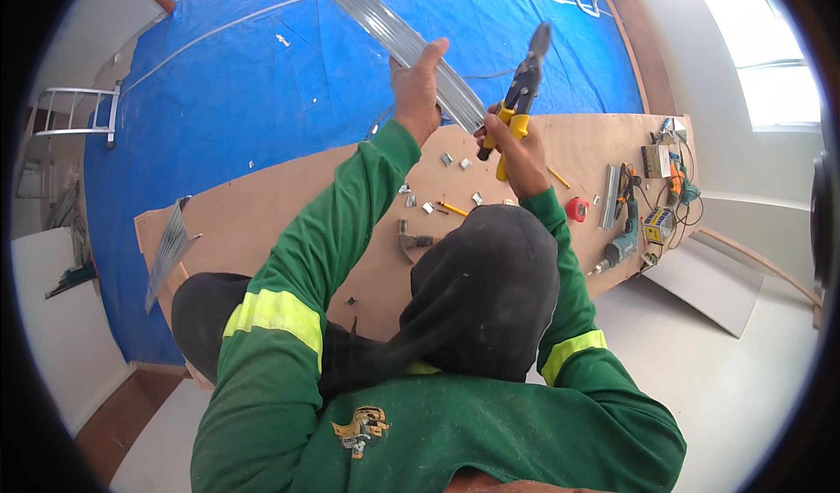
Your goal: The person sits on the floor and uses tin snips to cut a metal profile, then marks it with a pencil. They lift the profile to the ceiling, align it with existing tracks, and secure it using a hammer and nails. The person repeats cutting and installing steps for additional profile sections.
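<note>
My left hand (418, 93) is wrapped around a ribbed metal profile (376, 22), thumb across its top. The strip slants from the upper left down toward my other hand and is held above the board. In my right hand (518, 153) are tin snips (525, 82) with yellow handles, their dark blades pointing up and away. The fingertips of that hand also touch the near end of the profile. Below, on the wooden board (350, 178), lie small cut metal pieces (447, 159), a yellow pencil (452, 208) and a claw hammer (413, 241).
A red tape measure (577, 209), a teal drill (620, 246), short metal strips (609, 195) and corded tools (682, 187) lie at the board's right. Another metal profile (169, 252) sticks up at its left end. Blue sheeting (227, 90) covers the floor beyond; a white panel (707, 283) leans at right.
</note>
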The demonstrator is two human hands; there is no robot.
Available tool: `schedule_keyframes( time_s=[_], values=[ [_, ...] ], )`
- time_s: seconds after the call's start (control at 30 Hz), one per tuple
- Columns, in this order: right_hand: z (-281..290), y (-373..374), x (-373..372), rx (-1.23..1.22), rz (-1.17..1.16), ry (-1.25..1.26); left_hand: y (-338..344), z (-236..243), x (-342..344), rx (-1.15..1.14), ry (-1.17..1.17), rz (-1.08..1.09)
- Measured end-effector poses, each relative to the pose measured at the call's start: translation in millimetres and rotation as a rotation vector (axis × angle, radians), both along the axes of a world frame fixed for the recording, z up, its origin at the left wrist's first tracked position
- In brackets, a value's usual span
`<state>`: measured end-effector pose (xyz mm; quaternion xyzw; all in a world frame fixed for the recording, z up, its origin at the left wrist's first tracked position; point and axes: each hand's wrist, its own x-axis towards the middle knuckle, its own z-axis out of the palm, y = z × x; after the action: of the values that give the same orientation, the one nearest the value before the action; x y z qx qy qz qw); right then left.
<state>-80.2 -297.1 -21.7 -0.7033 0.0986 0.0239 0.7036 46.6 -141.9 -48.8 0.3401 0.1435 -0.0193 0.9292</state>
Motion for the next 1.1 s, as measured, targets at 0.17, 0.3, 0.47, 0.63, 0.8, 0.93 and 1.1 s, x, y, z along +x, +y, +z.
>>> schedule_keyframes(
  time_s=[0.17,0.3,0.47,0.63,0.8,0.93,1.1],
  values=[
    [-17,-13,-30,-0.224,0.076,0.087,13,25,18,-0.089,-0.033,0.097],
    [-8,-15,-53,-0.295,0.197,0.213,37,28,33,0.096,-0.21,0.05],
    [-2,-15,-69,-0.344,0.215,0.29,43,39,40,0.189,-0.312,0.067],
    [16,-24,-67,-0.383,0.288,0.388,51,48,44,0.325,-0.393,-0.072],
    [16,-75,-72,-0.317,0.616,0.399,65,59,40,0.593,-0.38,-0.509],
    [37,-77,-61,-0.547,0.796,0.38,57,44,29,0.563,-0.448,-0.576],
    [42,-79,-54,-0.598,0.853,0.424,47,39,24,0.595,-0.429,-0.621]
  ],
)
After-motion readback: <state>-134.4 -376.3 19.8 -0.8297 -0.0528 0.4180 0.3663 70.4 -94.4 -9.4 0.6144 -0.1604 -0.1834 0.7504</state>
